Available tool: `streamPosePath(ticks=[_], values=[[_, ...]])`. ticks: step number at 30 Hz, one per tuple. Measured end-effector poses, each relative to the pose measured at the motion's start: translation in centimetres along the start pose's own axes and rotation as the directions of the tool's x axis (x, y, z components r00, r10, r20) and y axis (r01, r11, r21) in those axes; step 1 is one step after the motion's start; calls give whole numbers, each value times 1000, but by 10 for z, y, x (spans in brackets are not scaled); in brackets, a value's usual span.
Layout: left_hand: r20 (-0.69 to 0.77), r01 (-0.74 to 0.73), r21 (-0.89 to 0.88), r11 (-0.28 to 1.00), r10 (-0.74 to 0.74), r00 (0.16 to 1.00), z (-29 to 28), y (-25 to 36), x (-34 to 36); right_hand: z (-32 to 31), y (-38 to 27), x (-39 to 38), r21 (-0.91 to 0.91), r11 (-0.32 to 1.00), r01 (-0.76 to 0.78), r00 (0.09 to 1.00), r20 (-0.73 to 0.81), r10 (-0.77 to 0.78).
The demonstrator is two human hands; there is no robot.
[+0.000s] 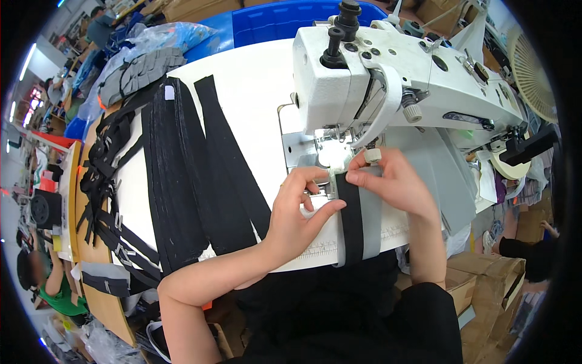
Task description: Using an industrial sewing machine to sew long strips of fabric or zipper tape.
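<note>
Under the head of a white sewing machine (357,85), the lit needle area glows above a metal plate (298,148). A black fabric strip (353,233) lies over a grey fabric piece (371,227), and both hang down past the table's front edge. My right hand (391,182) pinches the top end of the black strip, close to the presser foot. To the left of the strip is my left hand (294,212), its thumb and fingers curved but apart. Its thumb tip reaches the strip's left edge, with the fingertips beside the presser foot.
Long black fabric panels (176,182) lie on the white table (242,73) at left, beside tangled black straps (100,176). Grey sheets (439,176) sit under the machine arm. A blue bin (273,24) stands behind, a fan (530,73) at right. Other people work far left.
</note>
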State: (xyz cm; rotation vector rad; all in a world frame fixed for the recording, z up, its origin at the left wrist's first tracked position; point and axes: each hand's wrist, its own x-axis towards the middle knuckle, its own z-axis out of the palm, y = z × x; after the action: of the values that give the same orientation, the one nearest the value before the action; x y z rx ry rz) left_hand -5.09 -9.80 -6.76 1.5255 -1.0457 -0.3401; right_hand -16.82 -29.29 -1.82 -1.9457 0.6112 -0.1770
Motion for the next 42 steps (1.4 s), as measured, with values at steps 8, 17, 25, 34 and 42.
streamPosePath(ticks=[8, 17, 25, 34, 42], values=[[180, 381, -451, 807, -336, 925, -2, 1, 2, 28, -22, -38, -335, 869, 366, 885, -164, -436], [262, 465, -402, 788, -388, 884, -5, 35, -3, 9, -57, -80, -438, 817, 375, 872, -133, -471], [198, 209, -409, 888, -138, 970, 12, 75, -24, -15, -86, -125, -597, 688, 413, 821, -83, -565], [176, 197, -321, 926, -146, 973, 11, 69, -35, -7, -73, -124, -587, 685, 432, 828, -42, -558], [74, 133, 159, 978, -146, 986, 6, 28, -20, 18, 1, -19, -584, 796, 158, 979, -15, -205]])
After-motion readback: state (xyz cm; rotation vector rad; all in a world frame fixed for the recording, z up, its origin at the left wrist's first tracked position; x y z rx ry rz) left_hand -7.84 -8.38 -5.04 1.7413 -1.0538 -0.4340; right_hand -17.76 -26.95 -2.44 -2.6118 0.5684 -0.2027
